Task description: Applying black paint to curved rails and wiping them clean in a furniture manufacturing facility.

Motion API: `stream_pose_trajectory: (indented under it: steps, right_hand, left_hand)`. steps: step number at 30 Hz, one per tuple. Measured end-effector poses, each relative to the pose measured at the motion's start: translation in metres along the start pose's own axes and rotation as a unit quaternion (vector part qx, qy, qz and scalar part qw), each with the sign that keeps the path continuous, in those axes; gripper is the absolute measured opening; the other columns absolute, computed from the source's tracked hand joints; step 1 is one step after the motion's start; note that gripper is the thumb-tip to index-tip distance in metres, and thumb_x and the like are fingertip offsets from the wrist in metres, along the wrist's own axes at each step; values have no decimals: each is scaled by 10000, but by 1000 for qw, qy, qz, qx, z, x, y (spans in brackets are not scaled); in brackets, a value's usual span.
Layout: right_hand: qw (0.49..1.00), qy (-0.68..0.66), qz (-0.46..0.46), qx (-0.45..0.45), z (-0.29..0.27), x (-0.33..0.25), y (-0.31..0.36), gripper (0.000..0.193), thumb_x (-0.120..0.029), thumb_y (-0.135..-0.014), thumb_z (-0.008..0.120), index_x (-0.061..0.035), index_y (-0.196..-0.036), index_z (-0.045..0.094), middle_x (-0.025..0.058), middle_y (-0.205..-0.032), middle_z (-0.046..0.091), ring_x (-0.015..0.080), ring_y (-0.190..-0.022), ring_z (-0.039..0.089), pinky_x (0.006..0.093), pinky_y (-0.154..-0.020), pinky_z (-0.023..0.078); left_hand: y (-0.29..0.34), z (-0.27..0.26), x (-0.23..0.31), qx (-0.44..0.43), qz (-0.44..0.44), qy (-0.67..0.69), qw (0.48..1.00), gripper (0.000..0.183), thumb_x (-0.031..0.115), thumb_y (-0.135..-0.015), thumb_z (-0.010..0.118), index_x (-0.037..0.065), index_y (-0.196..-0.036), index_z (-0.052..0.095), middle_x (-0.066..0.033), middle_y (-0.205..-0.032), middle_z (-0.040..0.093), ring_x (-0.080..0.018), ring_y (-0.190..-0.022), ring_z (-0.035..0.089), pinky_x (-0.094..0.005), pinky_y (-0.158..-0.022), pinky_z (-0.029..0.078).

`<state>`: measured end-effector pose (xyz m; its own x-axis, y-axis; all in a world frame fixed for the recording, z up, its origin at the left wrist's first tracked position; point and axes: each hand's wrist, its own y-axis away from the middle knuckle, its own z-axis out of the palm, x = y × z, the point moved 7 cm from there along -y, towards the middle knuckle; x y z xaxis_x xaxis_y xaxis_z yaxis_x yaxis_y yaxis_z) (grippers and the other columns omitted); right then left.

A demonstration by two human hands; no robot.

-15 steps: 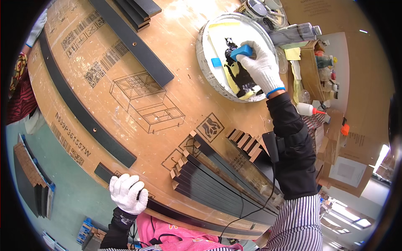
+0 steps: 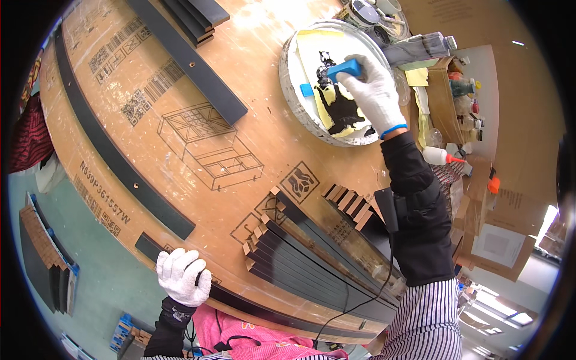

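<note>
My right hand (image 2: 378, 90), in a white glove with a blue cuff, grips a blue block (image 2: 344, 70), perhaps a sponge. It holds the block over a round white lid or tray (image 2: 290, 78), at the upper end of a glossy black paint patch (image 2: 341, 110) on pale yellow sheeting. A smaller blue piece (image 2: 306, 90) lies left of the paint. Near the table's front edge my gloved left hand (image 2: 183, 277) is closed over a narrow black strip (image 2: 252, 306), which shows on both sides of it. The undersides of its fingers are hidden.
Black strips (image 2: 300, 273) lie side by side at front centre. Long black boards (image 2: 186, 60) cross the cardboard-covered table (image 2: 240, 144). Cans (image 2: 363, 13), a clear bottle (image 2: 420, 48) and a white squeeze bottle (image 2: 436, 156) stand right. Another person's patterned clothing (image 2: 30, 135) shows far left.
My right hand has shifted slightly left and up with the blue block, uncovering more black paint. The other person's gloved hand has left the upper left. My left hand stays put.
</note>
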<state>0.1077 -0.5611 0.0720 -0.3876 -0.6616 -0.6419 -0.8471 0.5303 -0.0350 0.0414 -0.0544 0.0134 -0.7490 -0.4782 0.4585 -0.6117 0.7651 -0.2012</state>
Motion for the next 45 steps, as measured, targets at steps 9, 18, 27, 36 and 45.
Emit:
stream_pose_trajectory:
  steps: [9,18,27,36,45]
  right_hand:
    - [989,128,-74,-23,17,-17,-7,284,-149,-858,788,-47,-1111,711,113,-983,706,209,-902,687,338,-841,555]
    - [953,-275,118,-50,-15,22,-3,410,-153,-976,719,47,-1314,603,88,-1110,690,144,-972,690,281,-859,578]
    - [995,79,10,65,-34,42,-9,400,-177,-865,801,-64,-1233,691,156,-1110,743,297,-1017,722,373,-938,546]
    - [965,246,-66,59,-18,42,-22,406,-208,-903,764,-72,-1275,674,157,-1120,737,283,-1054,720,397,-959,541]
    - [783,-572,240,37,-74,78,33,216,-195,-1002,667,-16,-1122,692,120,-1056,744,262,-977,707,443,-912,594]
  left_hand:
    - [-1,-3,0,6,4,-7,1000,173,310,-901,693,154,-974,690,-52,-1132,687,-324,-1135,626,-537,-1160,349]
    - [1,-3,-2,3,3,-3,1000,170,295,-894,696,151,-983,690,-55,-1137,686,-328,-1133,622,-544,-1147,354]
    - [0,-1,0,9,4,1,1000,159,274,-886,692,145,-980,690,-54,-1132,686,-327,-1127,623,-543,-1150,350]
    - [0,-4,-1,8,2,-10,1000,150,273,-879,692,147,-960,689,-53,-1116,685,-326,-1119,624,-539,-1145,358]
    - [-5,-6,5,39,8,20,999,142,211,-842,728,150,-964,687,-51,-1091,692,-317,-1096,638,-542,-1098,397]
